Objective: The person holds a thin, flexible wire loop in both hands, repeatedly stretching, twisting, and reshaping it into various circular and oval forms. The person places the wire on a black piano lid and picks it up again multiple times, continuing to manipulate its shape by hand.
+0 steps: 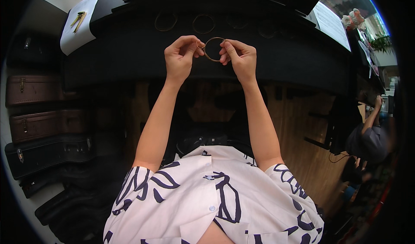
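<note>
Between my two hands, above a black tabletop, is a thin coiled guitar string, brass-coloured and wound into a small ring. My left hand pinches the string at the ring's left side, where a short bit of it curls by the fingertips. On the opposite side, my right hand grips the ring between thumb and fingers. Beyond my hands lie more coiled strings: one coil straight ahead, another coil to its left, and fainter dark ones toward the right.
A brass-coloured hand tool rests on white paper at the far left. Printed sheets lie far right. Brown instrument cases and a black case are stacked at left. Another person sits at right.
</note>
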Motion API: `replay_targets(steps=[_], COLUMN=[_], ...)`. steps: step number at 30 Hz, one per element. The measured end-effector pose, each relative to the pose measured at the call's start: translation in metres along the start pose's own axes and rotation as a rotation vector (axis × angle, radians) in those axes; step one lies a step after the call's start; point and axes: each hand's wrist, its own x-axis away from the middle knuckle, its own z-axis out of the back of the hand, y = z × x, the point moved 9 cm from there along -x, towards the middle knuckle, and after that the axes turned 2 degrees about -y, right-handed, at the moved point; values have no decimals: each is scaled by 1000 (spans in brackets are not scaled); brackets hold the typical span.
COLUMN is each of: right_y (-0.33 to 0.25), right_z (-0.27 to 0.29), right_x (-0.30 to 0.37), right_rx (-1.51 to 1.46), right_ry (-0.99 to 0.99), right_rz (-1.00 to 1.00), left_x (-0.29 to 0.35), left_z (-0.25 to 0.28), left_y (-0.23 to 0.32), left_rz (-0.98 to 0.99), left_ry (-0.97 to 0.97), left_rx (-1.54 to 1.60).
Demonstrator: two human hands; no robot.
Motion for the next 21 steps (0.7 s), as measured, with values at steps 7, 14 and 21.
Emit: replay_targets(steps=[7, 14, 21], right_y=[-6, -11, -16], right_z=[-2, 10, 69], right_x=[3, 11, 107], right_rx=[-22, -96, -269], right_ry=[-88, -19, 47], right_rz=[87, 126, -123], left_x=[2, 3, 56], left_z=[-2, -36, -121], left_y=[-10, -15, -13], left_rz=[117, 79, 337], left_ry=[54, -259, -516], left_rx=[-99, -244, 97])
